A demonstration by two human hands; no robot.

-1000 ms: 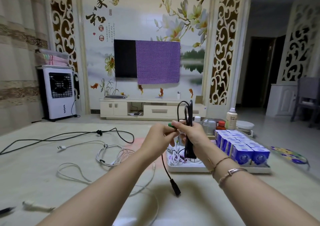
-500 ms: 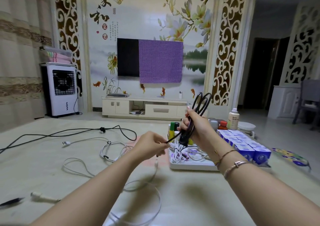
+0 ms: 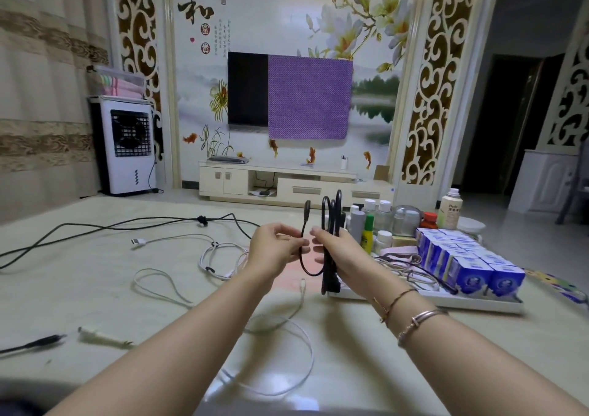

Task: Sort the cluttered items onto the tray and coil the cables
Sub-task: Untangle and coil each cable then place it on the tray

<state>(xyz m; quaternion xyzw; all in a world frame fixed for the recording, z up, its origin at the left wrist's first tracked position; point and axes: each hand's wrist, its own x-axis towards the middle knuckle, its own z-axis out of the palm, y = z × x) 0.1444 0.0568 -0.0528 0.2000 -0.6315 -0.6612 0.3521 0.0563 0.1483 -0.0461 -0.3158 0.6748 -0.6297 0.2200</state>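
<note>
Black pen (image 3: 30,343) cut off left

I note a black cable (image 3: 328,256), rubbery and matt. White tray (image 3: 446,300) is smooth plastic. Beside tray, blue cartons (image 3: 471,262) are glossy printed card. Surface (image 3: 95,288) is pale, faintly sheened. Bracelets (image 3: 417,320) are shiny metal.

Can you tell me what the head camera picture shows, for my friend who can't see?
Two hands coil a black cable: the right hand grips the loops, the left hand pinches the loose end. White cables lie nearby, beside a white tray.
</note>
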